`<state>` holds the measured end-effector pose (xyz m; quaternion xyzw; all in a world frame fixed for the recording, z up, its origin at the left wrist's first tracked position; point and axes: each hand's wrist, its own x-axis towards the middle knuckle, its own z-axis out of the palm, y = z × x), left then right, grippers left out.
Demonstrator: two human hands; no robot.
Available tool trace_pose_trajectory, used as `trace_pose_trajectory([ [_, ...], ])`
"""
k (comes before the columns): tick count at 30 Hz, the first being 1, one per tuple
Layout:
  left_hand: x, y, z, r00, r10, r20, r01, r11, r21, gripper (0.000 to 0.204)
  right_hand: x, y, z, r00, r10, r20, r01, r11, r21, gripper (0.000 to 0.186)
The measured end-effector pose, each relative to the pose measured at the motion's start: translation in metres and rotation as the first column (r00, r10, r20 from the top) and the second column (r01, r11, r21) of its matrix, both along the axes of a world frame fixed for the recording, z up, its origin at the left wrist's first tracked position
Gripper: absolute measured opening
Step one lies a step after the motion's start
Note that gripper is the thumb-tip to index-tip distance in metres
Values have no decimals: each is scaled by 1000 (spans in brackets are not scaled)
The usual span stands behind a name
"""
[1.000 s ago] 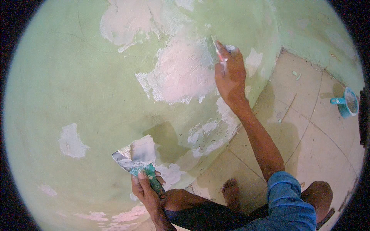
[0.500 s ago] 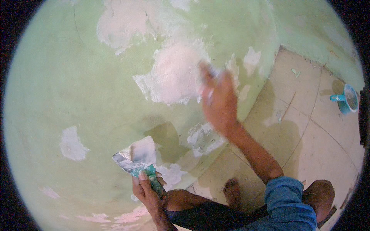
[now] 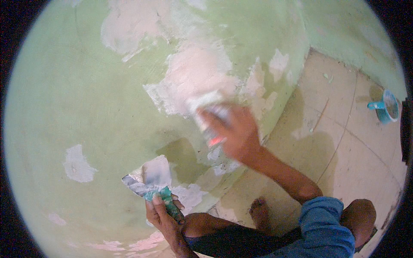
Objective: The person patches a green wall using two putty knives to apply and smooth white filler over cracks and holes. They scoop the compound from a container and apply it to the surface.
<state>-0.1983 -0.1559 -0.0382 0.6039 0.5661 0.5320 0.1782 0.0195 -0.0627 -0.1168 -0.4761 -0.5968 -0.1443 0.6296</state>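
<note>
My right hand (image 3: 234, 131) is blurred with motion and grips a putty knife (image 3: 206, 112) whose pale, filler-coated blade lies against the green wall (image 3: 77, 86), at the lower edge of a large whitish patch (image 3: 189, 81). My left hand (image 3: 165, 210) is low by my knee, closed on the green handle of a wide scraper (image 3: 148, 178). Its blade points up and carries a smear of grey-white filler. The wall has several bare, peeled patches.
A tiled floor (image 3: 344, 150) lies to the right, meeting the wall at a corner. A small teal cup (image 3: 385, 107) stands on the tiles at the far right. My bare foot (image 3: 260, 210) and bent knees are at the bottom edge.
My right hand has swept down and to the left across the wall with the putty knife, from the upper patch edge toward the lower one. The left hand has stayed still.
</note>
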Motion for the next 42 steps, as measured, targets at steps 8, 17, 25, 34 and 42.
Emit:
trace_pose_trajectory([
  [8,5,0,0,1000,12,11,-12,1000,-1,29,103,55,19,880,-209,-426,162,976,-145,48],
  [17,4,-3,2,999,32,19,-31,999,-24,28,30,42,33,928,-159,-338,142,987,-75,60],
  [25,6,-2,0,998,-25,55,25,1000,-2,27,-27,19,43,965,-4,-261,-6,999,-35,64],
  [34,8,-4,1,999,8,40,-7,1000,-6,28,57,47,29,899,-232,-372,230,972,-50,47],
  [42,3,-2,0,999,-19,39,19,1000,7,28,-4,30,60,975,-100,-197,109,994,34,50],
])
